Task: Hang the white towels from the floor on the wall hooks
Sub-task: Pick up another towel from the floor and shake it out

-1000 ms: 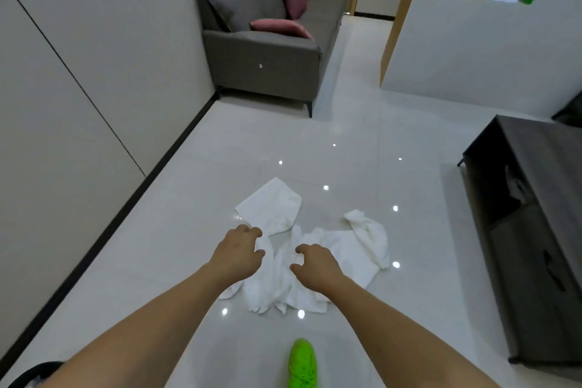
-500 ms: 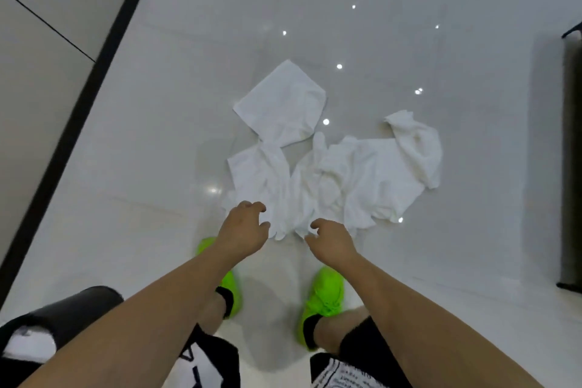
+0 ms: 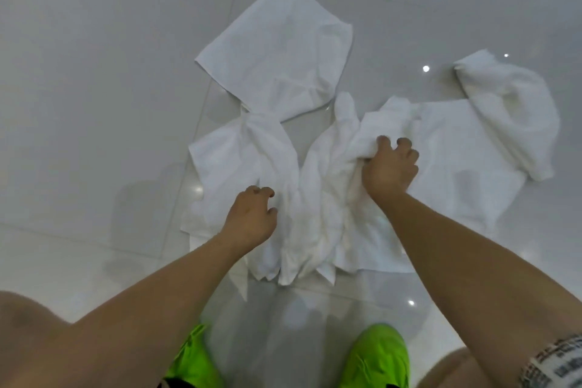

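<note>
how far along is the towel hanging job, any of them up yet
Nothing looks hung: no wall hooks are in view, and the white towels lie spread and crumpled on the tiled floor. In hand: the right hand has bunched a fold of the middle towel; the left hand hovers with curled fingers over the left towel, grip unclear. Left: lift every towel and hang each one.

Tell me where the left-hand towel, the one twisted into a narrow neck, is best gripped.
Grip the left towel at its twisted neck, where the cloth is already gathered into a narrow raised bundle that fingers can close round, coming from above. The flat panels on either side lie tight on the floor and offer no fold. The left hand hovers just short of it, fingers curled, holding nothing that I can see.
</note>
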Available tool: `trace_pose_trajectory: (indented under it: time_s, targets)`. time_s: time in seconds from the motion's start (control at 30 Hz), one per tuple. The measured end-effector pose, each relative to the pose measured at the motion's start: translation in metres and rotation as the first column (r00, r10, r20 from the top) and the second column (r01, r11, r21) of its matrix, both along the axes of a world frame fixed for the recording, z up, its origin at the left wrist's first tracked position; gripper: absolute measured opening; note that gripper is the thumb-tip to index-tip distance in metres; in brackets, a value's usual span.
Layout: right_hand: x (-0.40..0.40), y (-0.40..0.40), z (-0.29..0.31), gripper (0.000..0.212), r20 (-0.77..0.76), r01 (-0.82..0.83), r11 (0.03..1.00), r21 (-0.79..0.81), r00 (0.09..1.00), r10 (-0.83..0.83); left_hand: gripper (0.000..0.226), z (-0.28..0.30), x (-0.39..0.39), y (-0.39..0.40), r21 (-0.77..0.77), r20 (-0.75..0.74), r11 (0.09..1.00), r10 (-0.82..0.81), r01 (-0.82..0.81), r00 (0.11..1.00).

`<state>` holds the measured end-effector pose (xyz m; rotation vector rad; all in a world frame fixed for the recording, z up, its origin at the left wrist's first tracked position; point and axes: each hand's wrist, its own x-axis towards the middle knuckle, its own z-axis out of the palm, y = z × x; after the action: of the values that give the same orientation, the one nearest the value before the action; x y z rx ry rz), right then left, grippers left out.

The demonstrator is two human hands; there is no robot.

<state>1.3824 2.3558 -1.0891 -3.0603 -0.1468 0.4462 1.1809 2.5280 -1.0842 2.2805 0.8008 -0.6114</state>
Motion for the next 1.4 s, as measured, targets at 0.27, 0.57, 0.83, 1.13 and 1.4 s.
trace_pose_trajectory:
  time_s: [0.27,0.57,0.83,1.13,1.4]
  targets:
    - [-0.045,-0.032,0.135,0.028,-0.246,0.206,0.846,0.491,0.965,-0.092,0.044,0.148,0.028,-0.039,-0.079,0.001,0.992,-0.103,0.103,0.995]
    - [-0.024,-0.083,0.521,0.017,-0.718,0.561,0.560,0.610,0.690,0.090,0.039,0.510,0.092,-0.083,-0.072,0.110,0.988,-0.127,0.136,0.986]
    - [0.009,-0.129,0.789,0.030,-0.489,0.415,0.409,0.813,0.867,0.092,0.061,0.766,0.172,-0.117,-0.183,0.391,0.940,-0.198,0.287,0.899]
    - [-0.064,-0.227,0.930,0.040,-0.242,0.276,0.288,0.917,0.959,-0.148,0.039,0.900,0.178,-0.215,-0.563,0.475,0.634,-0.278,0.531,0.835]
    - [-0.158,-0.353,0.972,0.034,-0.168,0.289,0.262,0.921,0.899,-0.403,0.036,0.931,0.137,-0.353,-0.709,0.417,0.241,-0.616,0.663,0.669]
